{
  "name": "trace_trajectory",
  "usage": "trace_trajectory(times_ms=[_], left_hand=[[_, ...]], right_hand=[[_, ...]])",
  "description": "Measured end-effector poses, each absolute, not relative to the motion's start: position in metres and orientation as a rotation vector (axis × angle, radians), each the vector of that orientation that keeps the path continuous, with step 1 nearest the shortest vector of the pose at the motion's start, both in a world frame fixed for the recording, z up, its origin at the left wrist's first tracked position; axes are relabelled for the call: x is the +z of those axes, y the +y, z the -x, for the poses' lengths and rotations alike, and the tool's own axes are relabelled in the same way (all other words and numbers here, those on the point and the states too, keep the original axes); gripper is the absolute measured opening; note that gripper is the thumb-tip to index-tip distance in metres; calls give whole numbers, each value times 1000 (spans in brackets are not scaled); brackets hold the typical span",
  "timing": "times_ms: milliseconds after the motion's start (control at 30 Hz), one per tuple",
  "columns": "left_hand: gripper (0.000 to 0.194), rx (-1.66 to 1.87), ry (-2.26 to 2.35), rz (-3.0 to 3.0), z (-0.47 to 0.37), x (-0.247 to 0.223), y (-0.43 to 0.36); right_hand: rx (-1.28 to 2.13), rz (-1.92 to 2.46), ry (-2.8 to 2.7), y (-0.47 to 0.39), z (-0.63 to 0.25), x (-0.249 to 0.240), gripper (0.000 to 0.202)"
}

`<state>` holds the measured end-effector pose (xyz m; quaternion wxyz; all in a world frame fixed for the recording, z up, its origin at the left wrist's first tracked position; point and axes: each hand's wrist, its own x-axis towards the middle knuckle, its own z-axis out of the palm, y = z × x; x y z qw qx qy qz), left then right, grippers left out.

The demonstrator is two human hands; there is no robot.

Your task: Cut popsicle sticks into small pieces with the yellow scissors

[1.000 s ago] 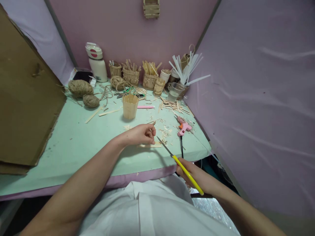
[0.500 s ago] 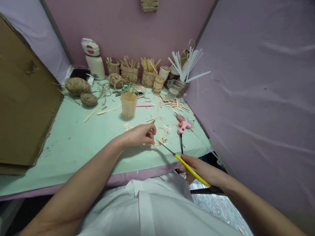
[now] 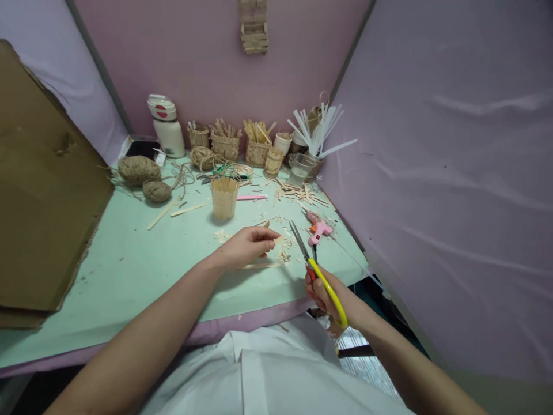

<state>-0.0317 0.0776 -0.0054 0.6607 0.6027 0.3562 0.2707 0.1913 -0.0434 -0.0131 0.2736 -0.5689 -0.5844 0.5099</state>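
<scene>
My left hand [image 3: 248,246] is over the front of the table, thumb and fingers closed on a small pale piece of wood [image 3: 279,240] whose end shows past the fingertips. Under that hand a flat wooden strip [image 3: 263,266] lies on the table. My right hand [image 3: 326,291] holds scissors [image 3: 301,242] by their yellow-and-red handles, the blades pointing up and away, slightly parted. Pale wood shavings [image 3: 284,255] are scattered between the two hands. A cup made of wooden slats [image 3: 224,199] stands upright beyond my left hand.
A pink glue gun [image 3: 319,226] lies to the right, its cord running near the scissors. Twine balls [image 3: 139,170], a white bottle [image 3: 168,132] and stick-filled containers [image 3: 225,144] line the back. Glue sticks [image 3: 322,129] stand at back right. Cardboard [image 3: 47,190] leans at left.
My view has tilted up a little. The scissors have turned more upright, with their blades now showing apart. My left hand has lifted off the strip, and a small wood piece now shows at its fingertips.
</scene>
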Motion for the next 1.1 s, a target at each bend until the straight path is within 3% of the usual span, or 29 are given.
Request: trace_trajectory(times_ms=[133, 1100], left_hand=[[36, 635, 791, -1297, 26, -8, 72], [24, 457, 696, -1332, 24, -10, 68]], right_hand=[[1341, 1534, -1666, -47, -188, -12, 35], [1345, 1697, -1693, -51, -176, 3, 29]])
